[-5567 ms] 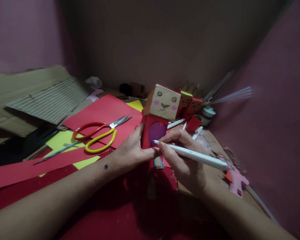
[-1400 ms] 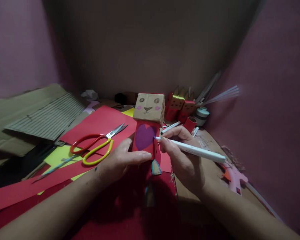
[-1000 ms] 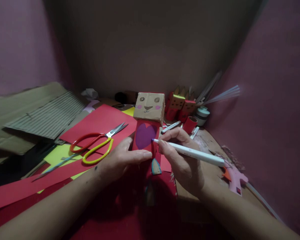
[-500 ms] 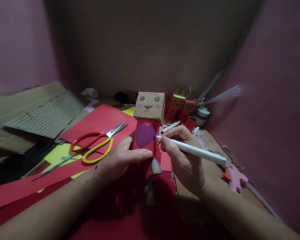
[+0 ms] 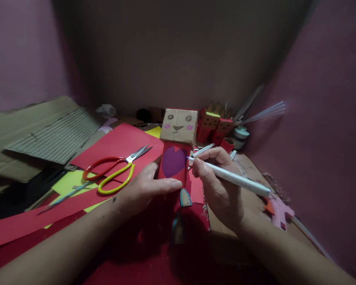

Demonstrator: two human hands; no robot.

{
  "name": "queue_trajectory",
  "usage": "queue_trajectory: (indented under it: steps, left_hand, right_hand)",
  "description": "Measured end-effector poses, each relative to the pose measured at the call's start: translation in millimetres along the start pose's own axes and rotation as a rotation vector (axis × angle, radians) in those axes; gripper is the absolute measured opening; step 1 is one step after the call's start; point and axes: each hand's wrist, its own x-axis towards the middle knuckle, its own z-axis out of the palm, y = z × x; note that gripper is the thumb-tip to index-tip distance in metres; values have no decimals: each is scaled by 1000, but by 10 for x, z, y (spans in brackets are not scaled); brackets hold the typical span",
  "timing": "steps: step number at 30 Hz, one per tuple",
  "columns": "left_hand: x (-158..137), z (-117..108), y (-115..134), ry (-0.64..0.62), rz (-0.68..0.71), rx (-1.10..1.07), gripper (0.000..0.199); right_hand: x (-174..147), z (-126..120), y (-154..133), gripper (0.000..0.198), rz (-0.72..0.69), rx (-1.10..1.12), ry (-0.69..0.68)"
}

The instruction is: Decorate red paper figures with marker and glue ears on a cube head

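My left hand (image 5: 152, 183) is wrapped round the red body of a cardboard figure (image 5: 178, 126), its thumb across the lower front. The figure stands upright, with a boxy brown head, drawn animal face and pink cheeks. A purple heart (image 5: 173, 161) covers most of its chest. In my right hand (image 5: 221, 182) is a white marker (image 5: 235, 178), gripped like a pen, its purple tip at the heart's right edge; I cannot tell if it touches. Two small pointed cardboard pieces with blue edges, one an upper piece (image 5: 185, 198), the other a lower piece (image 5: 178, 229), lie below the figure.
Scissors (image 5: 131, 158) with red and yellow handles lie on red paper (image 5: 118, 138) at left, beside corrugated cardboard (image 5: 56, 134). Behind at right stand smaller red figures (image 5: 212, 122) and a lidded jar (image 5: 240, 137). A pink glue gun (image 5: 279, 211) rests far right.
The figure has shifted slightly right and turned a little in my left hand. The marker tip has moved slightly up and right, still near the heart's edge.
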Motion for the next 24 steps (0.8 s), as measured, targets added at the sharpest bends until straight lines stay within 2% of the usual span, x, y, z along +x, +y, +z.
queue_trajectory:
  steps: [4, 11, 16, 24]
  left_hand:
    - [7, -5, 6, -29, -9, -2, 28]
    - [-3, 25, -8, 2, 10, -14, 33]
    - [-1, 7, 9, 13, 8, 55, 43]
    - [-18, -7, -19, 39, 9, 155, 54]
  right_hand:
    - [-5, 0, -45, 13, 3, -6, -19]
    - [-5, -14, -54, 13, 25, -21, -31]
    - [25, -3, -26, 12, -10, 24, 25]
    - [28, 9, -37, 12, -26, 20, 15]
